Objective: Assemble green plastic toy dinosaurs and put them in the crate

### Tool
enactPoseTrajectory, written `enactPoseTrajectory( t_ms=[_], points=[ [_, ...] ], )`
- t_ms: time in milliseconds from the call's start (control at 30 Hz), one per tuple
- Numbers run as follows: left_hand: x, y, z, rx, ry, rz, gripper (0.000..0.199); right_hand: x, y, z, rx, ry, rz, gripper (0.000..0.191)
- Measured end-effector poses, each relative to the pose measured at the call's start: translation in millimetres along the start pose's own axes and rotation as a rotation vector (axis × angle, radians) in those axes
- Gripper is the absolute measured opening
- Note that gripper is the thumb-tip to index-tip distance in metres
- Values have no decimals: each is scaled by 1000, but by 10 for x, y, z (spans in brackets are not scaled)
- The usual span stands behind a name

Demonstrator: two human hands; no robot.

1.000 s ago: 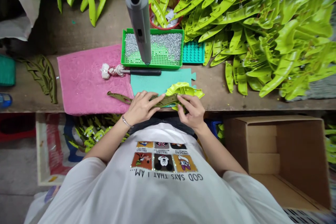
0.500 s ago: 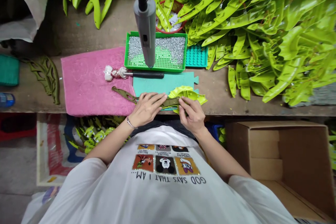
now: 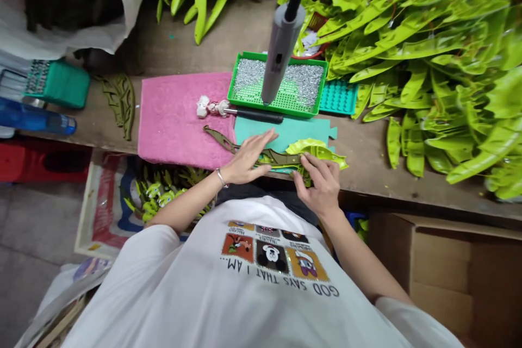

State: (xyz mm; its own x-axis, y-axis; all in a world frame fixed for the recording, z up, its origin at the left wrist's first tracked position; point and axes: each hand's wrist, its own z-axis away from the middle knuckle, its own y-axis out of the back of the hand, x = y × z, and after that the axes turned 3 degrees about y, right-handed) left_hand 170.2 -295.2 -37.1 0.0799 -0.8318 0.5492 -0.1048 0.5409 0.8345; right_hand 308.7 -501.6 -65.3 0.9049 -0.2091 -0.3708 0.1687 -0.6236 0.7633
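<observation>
An olive-green curved plastic part (image 3: 281, 159) lies along a bright lime-green plastic shell (image 3: 312, 148) on the turquoise foam mat (image 3: 261, 130). My left hand (image 3: 249, 159) is open over the olive part's middle, fingers stretched, thumb apart. I cannot tell whether its palm touches the part. At the right end, my right hand (image 3: 320, 182) has its fingertips on the olive part and its thumb lower, by the near edge of the shell. The olive part's left end reaches over the pink towel (image 3: 179, 119). Above the mat hangs a grey electric screwdriver (image 3: 281, 54) on a black cord.
Behind the mat stands a green basket (image 3: 277, 110) of small metal screws. A black-handled tool (image 3: 261, 115) with white cloth round its end lies before it. Lime shells (image 3: 440, 60) are heaped right. Olive parts (image 3: 120, 103) lie left. A cardboard box (image 3: 440, 261) stands below the bench.
My left hand has loosened from the olive part, its fingers now straight and its thumb spread. My right hand stays at the part's right end. The view has swung left.
</observation>
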Motion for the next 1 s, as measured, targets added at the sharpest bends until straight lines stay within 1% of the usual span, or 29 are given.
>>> enactPoseTrajectory(
  t_ms=[67,100,133,167,233,267,300,333,400,467,533,600,633,667,700,733,767,800,833,867,933,1000],
  points=[
    [19,-23,-41,27,82,-59,56,0,0,2,17,33,-17,44],
    [37,-48,-70,20,112,-111,53,-1,1,-4,29,55,-19,46],
    [56,-76,-101,9,124,-160,54,-2,2,-14,41,74,-15,48],
    [73,-104,-129,-1,120,-197,60,-5,4,-28,54,92,-5,49],
    [96,-143,-169,-7,77,-232,85,-18,10,-61,73,119,13,51],
    [102,-149,-177,-8,46,-235,95,-29,17,-75,78,127,14,51],
    [107,-146,-176,-18,15,-235,97,-41,26,-87,80,130,8,51],
    [109,-134,-164,-39,-14,-236,93,-54,40,-94,80,134,-3,51],
    [105,-89,-101,-88,-51,-261,73,-69,77,-100,72,147,-31,51],
    [77,-9,43,-95,-49,-327,57,-60,127,-106,89,174,-62,53],
    [15,128,293,-36,-19,-416,51,-36,186,-131,150,191,-83,55],
    [-93,346,615,68,50,-486,49,-26,241,-175,225,179,-90,55],
    [-174,489,771,142,112,-507,47,-34,261,-201,250,164,-87,55],
    [-280,650,897,227,210,-523,46,-51,273,-227,262,146,-83,55],
    [-411,823,974,319,294,-541,46,-73,275,-251,261,123,-81,56],
    [-564,997,988,376,349,-564,48,-93,266,-273,248,99,-82,56],
    [-730,1163,932,412,387,-615,49,-106,247,-293,228,75,-82,57],
    [-898,1310,809,417,425,-683,53,-106,224,-310,204,52,-80,58],
    [-1053,1436,630,394,473,-740,55,-90,203,-325,178,41,-68,59],
    [-1189,1538,412,345,510,-790,57,-57,193,-338,157,36,-47,59],
    [-1397,1683,-67,224,571,-842,59,63,224,-358,139,34,20,56],
    [-1549,1773,-512,124,600,-815,58,252,336,-379,170,19,92,52]
  ],
)
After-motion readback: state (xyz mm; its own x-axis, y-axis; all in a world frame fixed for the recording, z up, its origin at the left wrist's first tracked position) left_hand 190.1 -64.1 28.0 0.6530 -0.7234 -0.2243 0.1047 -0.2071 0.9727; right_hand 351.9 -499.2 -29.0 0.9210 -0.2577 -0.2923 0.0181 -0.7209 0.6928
